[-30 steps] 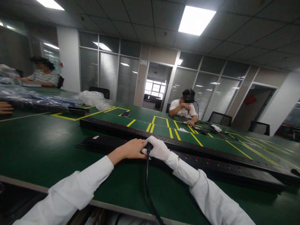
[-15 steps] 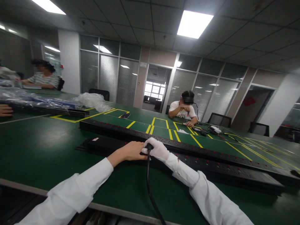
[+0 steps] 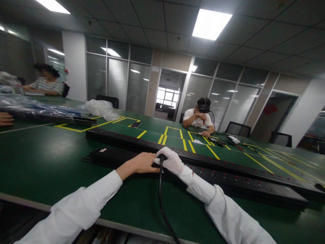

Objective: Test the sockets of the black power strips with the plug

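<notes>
My gloved right hand (image 3: 169,160) is closed on the black plug (image 3: 161,158) of a thick cable (image 3: 160,195), over the nearer long black power strip (image 3: 218,176). The cable hangs down over the table's near edge. My bare left hand (image 3: 144,162) lies closed round the same strip, touching my right fingertips. Its fingers wrap over the strip's body. A second long black strip (image 3: 122,138) with red dots lies behind, roughly parallel to the first.
The green table (image 3: 63,149) bears yellow tape lines, a phone (image 3: 136,125) and clear plastic wrap (image 3: 100,109). Across it sits a person (image 3: 198,117) near cables and small devices (image 3: 219,142). Another person (image 3: 48,81) sits at the far left. Someone's hand (image 3: 5,119) rests at the left edge.
My right hand has shifted very slightly upward at the plug. My left hand and both strips stay in nearly the same place.
</notes>
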Tool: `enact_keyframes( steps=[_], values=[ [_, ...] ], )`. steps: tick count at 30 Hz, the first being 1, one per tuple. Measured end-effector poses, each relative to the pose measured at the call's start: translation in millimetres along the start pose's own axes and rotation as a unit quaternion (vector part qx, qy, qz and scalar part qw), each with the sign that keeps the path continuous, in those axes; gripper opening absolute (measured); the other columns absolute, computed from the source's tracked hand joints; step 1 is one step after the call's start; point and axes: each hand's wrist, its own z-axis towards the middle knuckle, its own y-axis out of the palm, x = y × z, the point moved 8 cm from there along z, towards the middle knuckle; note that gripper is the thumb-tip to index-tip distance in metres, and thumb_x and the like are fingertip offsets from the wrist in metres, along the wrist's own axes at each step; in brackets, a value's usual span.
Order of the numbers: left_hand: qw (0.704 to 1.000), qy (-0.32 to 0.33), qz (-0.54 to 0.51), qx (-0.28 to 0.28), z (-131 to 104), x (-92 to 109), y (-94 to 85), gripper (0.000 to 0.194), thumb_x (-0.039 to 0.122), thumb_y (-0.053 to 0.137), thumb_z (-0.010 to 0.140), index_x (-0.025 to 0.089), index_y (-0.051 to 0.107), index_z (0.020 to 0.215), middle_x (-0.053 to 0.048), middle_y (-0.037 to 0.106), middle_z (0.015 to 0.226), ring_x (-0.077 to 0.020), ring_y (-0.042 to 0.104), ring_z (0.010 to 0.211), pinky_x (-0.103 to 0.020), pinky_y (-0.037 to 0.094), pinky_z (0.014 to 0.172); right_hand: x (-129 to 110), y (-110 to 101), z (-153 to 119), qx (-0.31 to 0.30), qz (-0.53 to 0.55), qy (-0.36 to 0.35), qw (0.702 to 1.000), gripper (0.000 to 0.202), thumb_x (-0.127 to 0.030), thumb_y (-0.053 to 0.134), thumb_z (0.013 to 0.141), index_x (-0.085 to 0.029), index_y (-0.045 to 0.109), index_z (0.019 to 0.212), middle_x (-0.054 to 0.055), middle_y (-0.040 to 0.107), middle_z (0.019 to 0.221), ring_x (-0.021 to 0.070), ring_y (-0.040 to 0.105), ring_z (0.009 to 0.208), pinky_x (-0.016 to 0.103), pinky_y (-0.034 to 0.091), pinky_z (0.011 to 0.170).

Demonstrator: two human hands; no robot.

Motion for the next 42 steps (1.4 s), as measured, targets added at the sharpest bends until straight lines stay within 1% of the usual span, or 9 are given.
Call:
enact_keyframes(
  steps=[3,8,14,18,20,26,33,38,42],
  values=[
    [1.0,0.011,0.008,-0.008,0,3,-0.5,0.059,0.068,0.035,0.072,0.017,0.055,0.094,-0.009,0.06,0.096,-0.0246,0.057,0.087,-0.032,0.04,0.076,1,-10,3,0.052,0.032,-0.006,0.998,0.019,-0.036,0.051,0.076,-0.02,0.057,0.084,0.001,0.058,0.085,0.0112,0.053,0.081,0.023,0.041,0.076],
    [1.0,0.02,0.018,-0.004,0,4,-0.7,0.061,0.068,0.032,0.073,0.017,0.052,0.101,-0.009,0.059,0.098,-0.0245,0.056,0.088,-0.032,0.039,0.077,13,-15,8,0.09,0.083,0.009,0.992,0.019,-0.036,0.056,0.072,-0.018,0.058,0.079,0.001,0.059,0.08,0.0123,0.054,0.078,0.024,0.043,0.073],
    [0.999,0.032,0.024,-0.001,1,5,0.6,0.065,0.068,0.031,0.073,0.018,0.048,0.111,-0.01,0.059,0.102,-0.0253,0.056,0.088,-0.034,0.04,0.076,24,-10,6,0.074,0.109,0.053,0.99,0.02,-0.037,0.055,0.072,-0.017,0.058,0.074,0.0,0.058,0.07,0.0108,0.053,0.066,0.022,0.042,0.063],
    [0.999,0.04,0.021,0.007,0,7,-1.2,0.071,0.068,0.031,0.073,0.021,0.033,0.126,-0.01,0.056,0.109,-0.0254,0.055,0.094,-0.034,0.038,0.079,27,-16,1,0.078,0.087,0.07,0.991,0.025,-0.039,0.05,0.075,-0.017,0.054,0.065,-0.002,0.053,0.059,0.009,0.049,0.056,0.02,0.039,0.056],
    [0.999,0.041,0.023,0.008,-1,8,-1.4,0.071,0.069,0.029,0.073,0.023,0.031,0.128,-0.009,0.055,0.112,-0.0251,0.054,0.095,-0.034,0.038,0.08,28,-19,-1,0.077,0.065,0.068,0.993,0.027,-0.039,0.048,0.077,-0.017,0.052,0.062,-0.003,0.052,0.057,0.0088,0.048,0.056,0.02,0.038,0.056],
    [0.999,0.038,0.025,-0.002,-2,6,0.9,0.07,0.069,0.027,0.074,0.024,0.034,0.127,-0.009,0.052,0.116,-0.025,0.053,0.097,-0.034,0.037,0.081,35,-23,-5,0.046,0.026,0.074,0.996,0.028,-0.036,0.043,0.08,-0.017,0.051,0.06,-0.002,0.052,0.059,0.0084,0.047,0.057,0.02,0.037,0.058],
    [0.999,0.032,0.02,-0.005,-1,4,1.8,0.071,0.069,0.029,0.073,0.024,0.034,0.127,-0.009,0.053,0.115,-0.0254,0.053,0.097,-0.034,0.037,0.081,44,-16,-13,-0.033,-0.022,0.083,0.996,0.025,-0.037,0.044,0.079,-0.018,0.05,0.064,-0.004,0.051,0.057,0.0075,0.047,0.056,0.018,0.036,0.056],
    [0.999,0.031,0.02,-0.008,-1,4,1.6,0.071,0.069,0.03,0.073,0.023,0.035,0.126,-0.009,0.053,0.115,-0.0253,0.053,0.097,-0.033,0.037,0.08,23,-19,-16,-0.048,-0.127,0.032,0.99,0.022,-0.038,0.043,0.08,-0.021,0.056,0.079,-0.002,0.058,0.071,0.0089,0.052,0.064,0.019,0.037,0.061],
    [0.999,0.033,0.022,-0.005,-1,4,1.9,0.07,0.069,0.029,0.073,0.023,0.035,0.127,-0.009,0.053,0.115,-0.0253,0.053,0.097,-0.033,0.037,0.08,10,-17,-20,-0.073,-0.184,0.001,0.98,0.023,-0.039,0.042,0.082,-0.022,0.058,0.084,0.001,0.059,0.085,0.0091,0.054,0.069,0.019,0.038,0.065]
  ],
)
